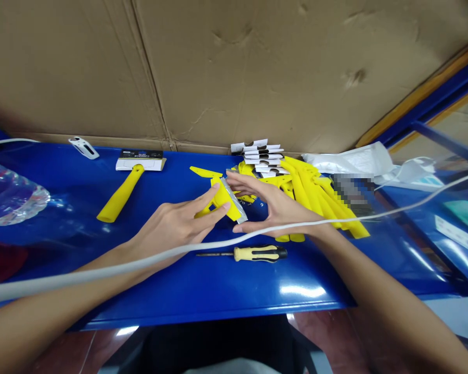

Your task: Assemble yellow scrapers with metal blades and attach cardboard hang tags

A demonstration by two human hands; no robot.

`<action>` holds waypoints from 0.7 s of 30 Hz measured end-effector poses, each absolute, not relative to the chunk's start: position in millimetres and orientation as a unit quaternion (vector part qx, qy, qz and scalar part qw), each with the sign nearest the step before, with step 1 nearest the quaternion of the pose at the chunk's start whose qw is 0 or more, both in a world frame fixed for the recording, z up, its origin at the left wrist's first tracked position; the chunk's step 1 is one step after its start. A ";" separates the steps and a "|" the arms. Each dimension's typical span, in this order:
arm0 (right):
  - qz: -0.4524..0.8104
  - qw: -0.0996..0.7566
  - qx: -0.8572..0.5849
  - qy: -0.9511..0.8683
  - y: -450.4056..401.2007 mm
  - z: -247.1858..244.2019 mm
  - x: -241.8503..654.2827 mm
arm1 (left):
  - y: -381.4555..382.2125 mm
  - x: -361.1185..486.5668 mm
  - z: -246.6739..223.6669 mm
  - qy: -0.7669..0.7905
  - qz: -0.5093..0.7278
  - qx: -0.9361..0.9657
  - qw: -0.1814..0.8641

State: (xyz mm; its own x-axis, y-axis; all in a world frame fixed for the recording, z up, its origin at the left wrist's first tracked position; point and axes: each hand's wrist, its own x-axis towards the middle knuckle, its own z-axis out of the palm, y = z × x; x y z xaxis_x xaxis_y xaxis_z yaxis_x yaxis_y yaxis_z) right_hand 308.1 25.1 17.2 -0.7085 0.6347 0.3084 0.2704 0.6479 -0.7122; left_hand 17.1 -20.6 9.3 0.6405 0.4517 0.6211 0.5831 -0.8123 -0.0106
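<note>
Small print is seen on the dark label of a white-backed card at upper centre-left, but it is too small to be read. Black printing on the stacked white cards at upper centre is likewise illegible; a mark resembling a 9 is faintly seen on the blue table.

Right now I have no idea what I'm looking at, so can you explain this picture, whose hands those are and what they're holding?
This picture comes from a camera worn on a person's head, looking forward and down, so their own arms reach in from the bottom. There is no machine here, only two bare hands. The left hand holds a yellow plastic piece with a silver strip along one edge. The right hand is spread open beside that strip, its fingers and thumb reaching either end. On the blue table lie a heap of yellow handles, a stack of white cards, a screwdriver and another yellow handle. A grey cable crosses above the arms.
</note>
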 end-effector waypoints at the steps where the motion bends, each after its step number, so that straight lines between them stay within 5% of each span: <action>1: 0.337 0.284 -0.257 -0.860 25.4 17.4 307.7 | -21.0 17.4 9.5 -0.287 -0.311 -0.899 0.110; 12: 0.407 0.311 -0.222 -0.830 28.3 21.7 307.4 | -22.6 12.0 13.5 -0.268 -0.276 -0.917 0.102; 21: 0.390 0.326 -0.228 -0.831 21.1 26.1 307.3 | -22.9 16.5 -1.7 -0.297 -0.306 -0.902 -0.071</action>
State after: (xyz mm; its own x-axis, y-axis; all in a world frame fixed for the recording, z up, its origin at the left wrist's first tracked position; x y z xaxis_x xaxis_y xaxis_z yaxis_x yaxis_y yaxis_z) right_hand 307.3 21.1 26.1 -0.6840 0.6326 0.3633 0.1247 0.5921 -0.7961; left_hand 16.5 -22.9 -1.7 0.6366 0.5790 0.5094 0.4915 -0.8136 0.3105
